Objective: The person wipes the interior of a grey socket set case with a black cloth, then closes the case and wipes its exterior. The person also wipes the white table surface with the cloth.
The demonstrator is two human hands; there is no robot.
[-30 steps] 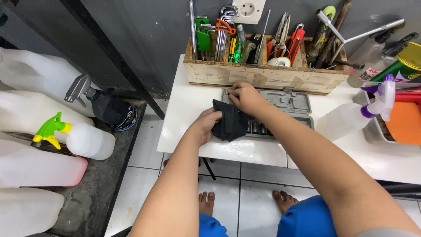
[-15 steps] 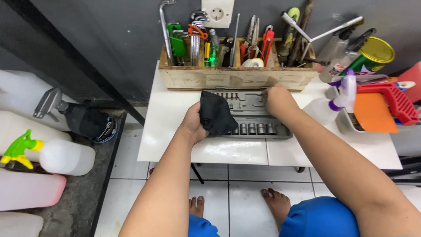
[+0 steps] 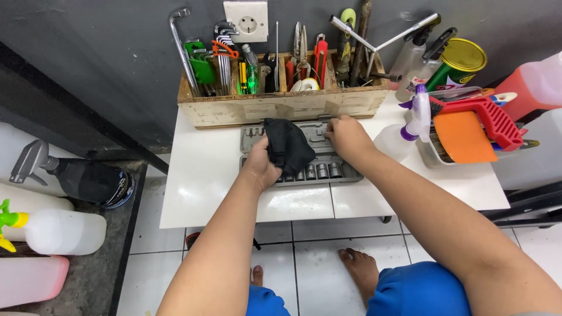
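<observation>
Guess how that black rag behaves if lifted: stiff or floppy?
Likely floppy: the black rag bunches and droops from the left hand over the socket tray. Probably light, since it hangs from a loose grip. Unlikely to roll or slip.

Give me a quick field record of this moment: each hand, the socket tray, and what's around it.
left hand: holds a black crumpled cloth over the tray
right hand: rests on the tray's upper right part, fingers toward its centre
grey plastic socket tray: lies flat on the white table, a row of sockets visible along its front
wooden tool crate: behind the tray, against the wall, filled with hex keys, pliers and screwdrivers
white bin with orange scraper and red brush: right of the tray
</observation>
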